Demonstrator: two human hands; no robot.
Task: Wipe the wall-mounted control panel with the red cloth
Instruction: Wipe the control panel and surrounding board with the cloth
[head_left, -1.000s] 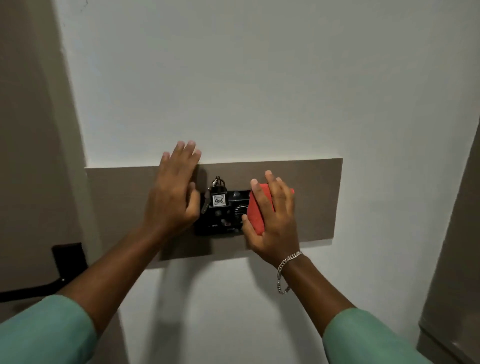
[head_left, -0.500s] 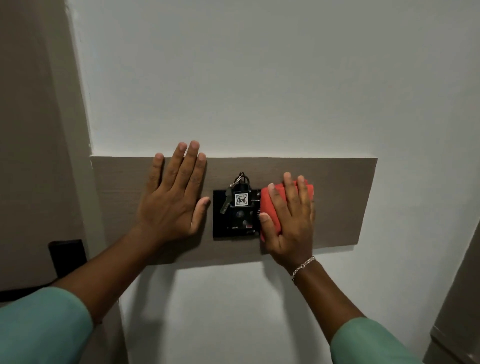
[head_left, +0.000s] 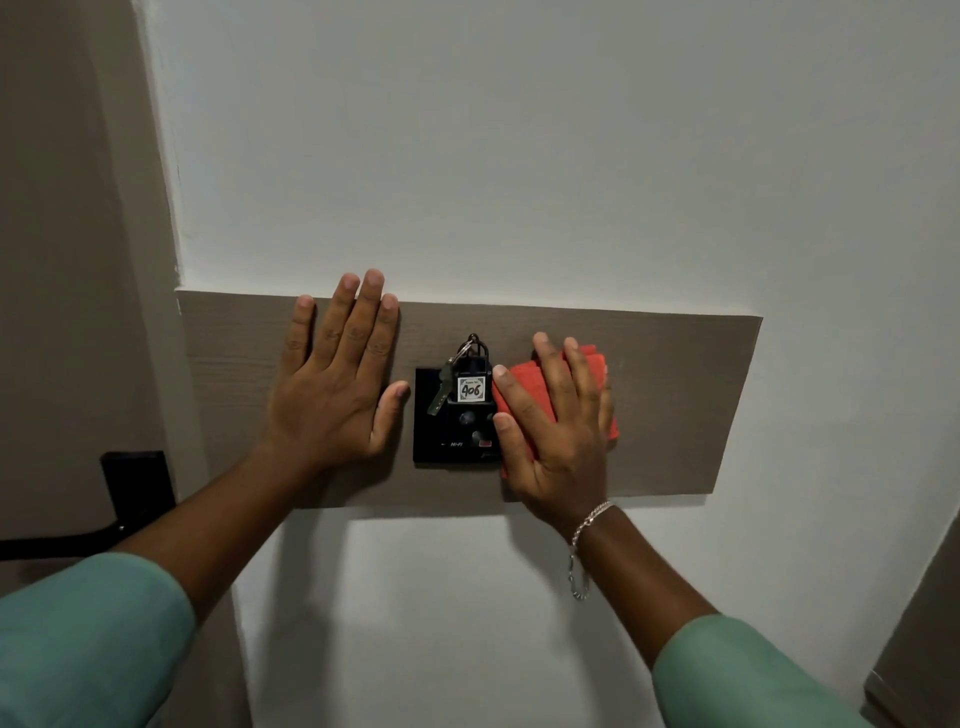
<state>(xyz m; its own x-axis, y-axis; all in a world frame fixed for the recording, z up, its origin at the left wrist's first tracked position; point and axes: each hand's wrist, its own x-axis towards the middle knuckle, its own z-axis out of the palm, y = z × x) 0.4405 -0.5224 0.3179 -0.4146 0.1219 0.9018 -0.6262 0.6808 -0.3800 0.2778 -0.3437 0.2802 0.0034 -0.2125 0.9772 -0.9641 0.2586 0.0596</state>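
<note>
A black control panel (head_left: 456, 435) is mounted on a grey-brown wooden strip (head_left: 675, 395) on the white wall. A key fob tagged 406 (head_left: 471, 388) with a key hangs in its slot. My right hand (head_left: 556, 431) lies flat on a folded red cloth (head_left: 524, 382), pressing it against the panel's right edge and the strip beside it. My left hand (head_left: 337, 384) rests flat on the strip just left of the panel, fingers spread, holding nothing. The panel's right part is hidden by the cloth and hand.
A black door handle and plate (head_left: 136, 488) sit on the brown door at the left. A grey-brown surface edge (head_left: 924, 634) shows at the lower right. White wall (head_left: 519, 156) extends above and below the strip.
My right hand and the cloth slid right, off the panel's middle toward its right edge. My left hand moved left off the panel's left edge, uncovering it, and spread its fingers.
</note>
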